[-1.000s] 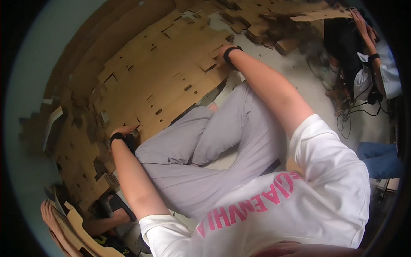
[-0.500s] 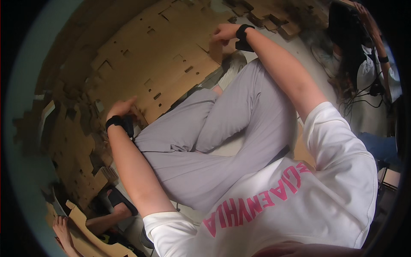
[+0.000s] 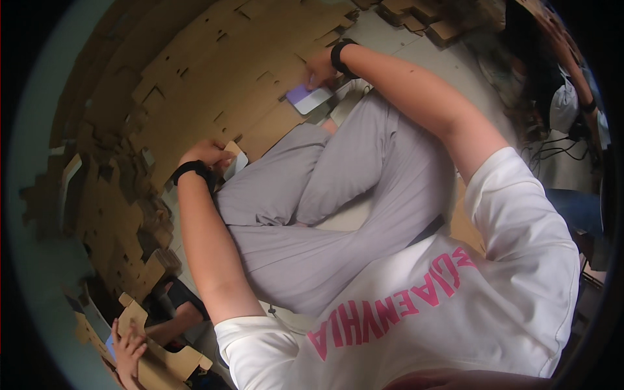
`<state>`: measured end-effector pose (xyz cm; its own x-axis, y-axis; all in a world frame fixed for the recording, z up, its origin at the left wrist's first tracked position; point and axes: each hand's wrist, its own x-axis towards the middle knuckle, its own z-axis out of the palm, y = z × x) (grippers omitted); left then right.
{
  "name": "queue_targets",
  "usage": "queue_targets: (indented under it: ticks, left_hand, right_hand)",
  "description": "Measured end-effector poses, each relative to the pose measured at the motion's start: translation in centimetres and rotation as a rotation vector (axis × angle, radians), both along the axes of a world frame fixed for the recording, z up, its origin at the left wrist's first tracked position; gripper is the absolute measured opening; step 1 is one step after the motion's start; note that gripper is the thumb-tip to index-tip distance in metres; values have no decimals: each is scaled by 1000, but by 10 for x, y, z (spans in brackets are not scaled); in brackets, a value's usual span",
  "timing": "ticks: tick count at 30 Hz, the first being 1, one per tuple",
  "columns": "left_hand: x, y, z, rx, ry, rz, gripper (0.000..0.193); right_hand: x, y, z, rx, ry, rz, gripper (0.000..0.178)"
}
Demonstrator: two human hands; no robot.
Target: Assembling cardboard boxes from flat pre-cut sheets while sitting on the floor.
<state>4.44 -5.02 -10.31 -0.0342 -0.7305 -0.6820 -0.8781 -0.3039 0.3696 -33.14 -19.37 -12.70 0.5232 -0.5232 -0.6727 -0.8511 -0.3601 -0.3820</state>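
My right hand (image 3: 320,67) has its fingers pressed together on a small pale lilac-and-white flat card (image 3: 309,99), which lies at the near edge of the spread of brown die-cut cardboard sheets (image 3: 214,71) on the floor, just past my knee. The card looks light, stiff and slick; I'd take it by its free edge. My left hand (image 3: 207,153) is curled around the edge of a cardboard piece beside my grey trousers (image 3: 325,195). Another person's hand (image 3: 128,348) works cardboard well apart, lower left.
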Motion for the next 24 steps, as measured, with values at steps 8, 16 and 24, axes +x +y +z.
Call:
queue_targets:
  ticks: [8, 16, 24]
  left_hand:
    - [-4, -24, -23, -101, -157, -55, 37]
    - [2, -38, -4, -56, -240, -92, 51]
    - [12, -52, -10, -246, -202, -40, 74]
  right_hand:
    - [-3, -22, -17, -92, -147, 122, 31]
    - [2, -32, 1, -117, -101, 107, 47]
    - [13, -17, 30, -414, -210, -32, 75]
